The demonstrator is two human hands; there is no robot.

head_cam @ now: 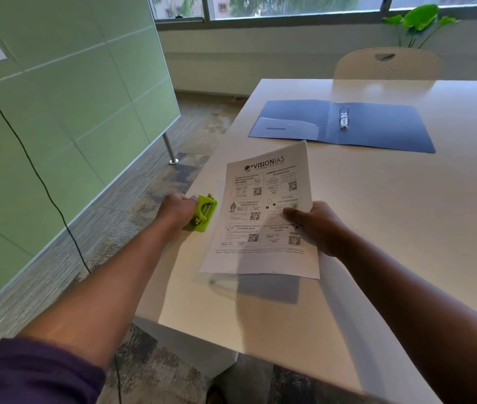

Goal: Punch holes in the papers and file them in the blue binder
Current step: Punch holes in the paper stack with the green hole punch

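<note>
Left hand: grip closed around green hole punch at the table edge, beside the paper.
Right hand: thumb and fingers pinch printed paper, lifted above the table.
Blue binder: lies open farther back, rings exposed.

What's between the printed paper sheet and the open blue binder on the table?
Nothing: the head view shows only a bare strip of white table between the printed paper sheet and the open blue ring binder.
</note>
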